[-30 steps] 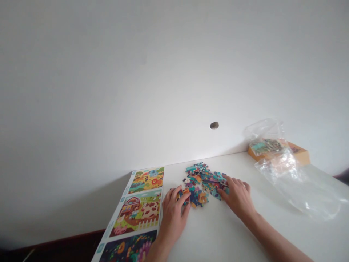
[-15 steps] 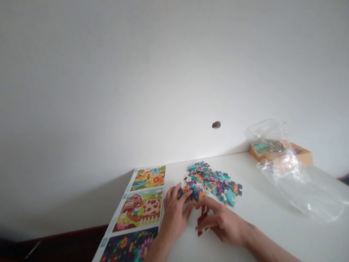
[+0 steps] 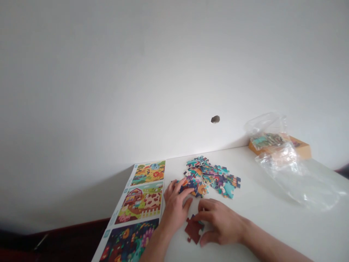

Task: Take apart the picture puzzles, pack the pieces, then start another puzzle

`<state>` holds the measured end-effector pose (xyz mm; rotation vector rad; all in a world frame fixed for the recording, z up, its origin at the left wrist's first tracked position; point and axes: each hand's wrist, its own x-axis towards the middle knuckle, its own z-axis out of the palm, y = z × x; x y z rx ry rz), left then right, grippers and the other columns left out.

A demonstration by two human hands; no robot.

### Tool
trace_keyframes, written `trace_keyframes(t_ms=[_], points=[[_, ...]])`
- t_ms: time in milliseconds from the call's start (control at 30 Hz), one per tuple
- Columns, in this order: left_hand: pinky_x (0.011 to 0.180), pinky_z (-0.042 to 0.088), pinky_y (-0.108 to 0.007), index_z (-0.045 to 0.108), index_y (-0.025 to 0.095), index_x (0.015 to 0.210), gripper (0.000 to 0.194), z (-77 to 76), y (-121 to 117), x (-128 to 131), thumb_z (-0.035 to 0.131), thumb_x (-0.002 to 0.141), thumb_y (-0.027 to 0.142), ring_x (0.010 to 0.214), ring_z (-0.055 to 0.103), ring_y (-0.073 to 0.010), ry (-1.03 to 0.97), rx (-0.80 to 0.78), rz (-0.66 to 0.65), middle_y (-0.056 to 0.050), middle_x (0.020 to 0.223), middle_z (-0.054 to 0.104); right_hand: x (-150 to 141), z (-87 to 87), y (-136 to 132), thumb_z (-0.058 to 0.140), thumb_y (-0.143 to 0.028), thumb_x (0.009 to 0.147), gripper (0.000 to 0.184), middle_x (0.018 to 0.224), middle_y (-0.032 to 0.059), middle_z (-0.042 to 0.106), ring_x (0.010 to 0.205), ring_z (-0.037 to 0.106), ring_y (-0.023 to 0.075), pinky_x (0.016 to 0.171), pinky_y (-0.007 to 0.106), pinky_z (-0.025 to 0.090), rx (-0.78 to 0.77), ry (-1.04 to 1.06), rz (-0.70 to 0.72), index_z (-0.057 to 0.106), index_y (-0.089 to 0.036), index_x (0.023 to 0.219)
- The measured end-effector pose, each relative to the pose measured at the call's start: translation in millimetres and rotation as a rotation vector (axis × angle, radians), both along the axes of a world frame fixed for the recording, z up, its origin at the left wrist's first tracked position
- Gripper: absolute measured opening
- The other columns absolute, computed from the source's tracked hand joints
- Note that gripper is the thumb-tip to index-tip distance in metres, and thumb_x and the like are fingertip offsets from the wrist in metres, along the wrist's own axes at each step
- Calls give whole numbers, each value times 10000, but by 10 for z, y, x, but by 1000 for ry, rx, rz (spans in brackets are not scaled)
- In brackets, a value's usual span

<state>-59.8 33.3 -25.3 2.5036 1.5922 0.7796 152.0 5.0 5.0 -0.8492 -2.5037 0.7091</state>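
My left hand (image 3: 176,207) lies with its fingers spread at the near left edge of a heap of puzzle pieces (image 3: 201,171). Its fingertips touch some dark blue and orange pieces. Closer to me, my right hand (image 3: 220,222) is curled round a dark red puzzle piece (image 3: 193,230) at the tabletop. The forefinger rests at that piece's upper edge and the thumb at its lower right. Behind it, partly hidden by the fingers, shows a bit of another bluish piece.
Printed picture sheets (image 3: 139,202) lie along the table's left edge, showing animals, a barn with a cow, and a dark scene. At the back right, a clear plastic bag (image 3: 302,185) drapes over a yellow-orange box (image 3: 304,147). A white wall with a hole (image 3: 215,119) stands behind.
My right hand has lowered the dark red piece from an upright tilt to nearly flat, a little to the left. The left hand stays by the heap. The view has tipped slightly.
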Motion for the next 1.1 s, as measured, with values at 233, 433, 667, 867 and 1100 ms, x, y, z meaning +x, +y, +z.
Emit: trace_keyframes(t_ms=[233, 433, 667, 867, 1100], points=[[1047, 387, -544, 651, 321, 1205, 339, -34, 48, -16, 517, 907, 228, 1294, 381, -320, 12, 46, 33, -10, 1451, 462, -7, -32, 32, 558, -142, 826, 310, 1098, 59, 586, 1006, 538, 216, 881, 363, 421, 186, -5, -147, 685, -296, 1063], [1073, 297, -601, 521, 438, 1333, 436, 62, -44, 41, 523, 917, 308, 1394, 265, -348, 135, -8, -149, 48, 1545, 345, 354, -139, 420, 525, -373, 903, 444, 1415, 125, 479, 1290, 389, 350, 1007, 548, 338, 292, -195, -894, 546, -257, 1331], [1066, 308, -587, 530, 389, 1341, 474, -41, -26, 39, 559, 882, 275, 1366, 316, -347, 123, -35, -24, -11, 1516, 392, 436, -208, 504, 499, -319, 890, 383, 1389, 54, 539, 1281, 442, 298, 1087, 657, 132, 128, -237, -712, 588, -335, 1263], [1064, 290, -626, 427, 369, 1424, 688, 32, -66, 38, 684, 786, 374, 1371, 303, -393, 97, -61, -62, -70, 1546, 321, 406, -187, 481, 466, -185, 888, 342, 1243, 43, 631, 1165, 539, 252, 1085, 624, 167, 163, -151, -702, 647, -329, 1139], [1060, 342, -570, 615, 319, 1252, 389, -69, -7, 33, 570, 875, 236, 1334, 377, -335, 63, 1, 37, -63, 1480, 420, 591, -296, 624, 451, -203, 921, 321, 1149, 74, 659, 1061, 594, 227, 1022, 426, 359, 170, -93, -843, 610, -230, 1198]])
